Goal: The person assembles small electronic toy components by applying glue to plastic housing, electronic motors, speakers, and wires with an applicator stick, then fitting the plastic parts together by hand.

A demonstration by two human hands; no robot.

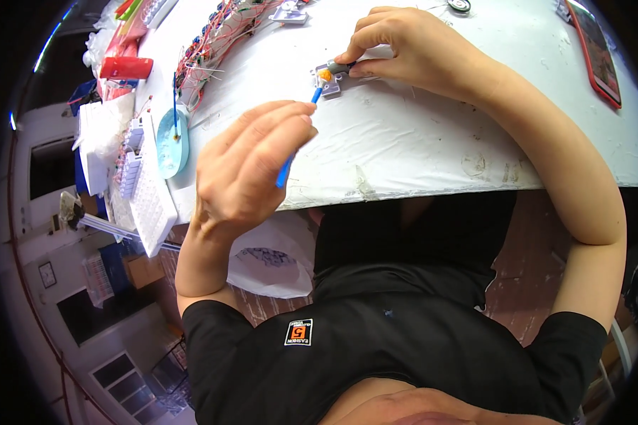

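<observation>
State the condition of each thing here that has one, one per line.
Left hand: closed around blue stick
Blue stick: tilted, tip near orange piece
Right hand: pinching grey part
Grey part: held
Pale-blue dish: uncovered, dark-blue stick in it
Wire bundle: tangled
Phone: screen up; lit or not, unclear

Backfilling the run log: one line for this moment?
left hand: holds blue stick, tip near orange piece | right hand: pinches grey cylindrical part

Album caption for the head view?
Left hand holds a blue stick near an orange part; right hand pinches grey cylinder.
</observation>
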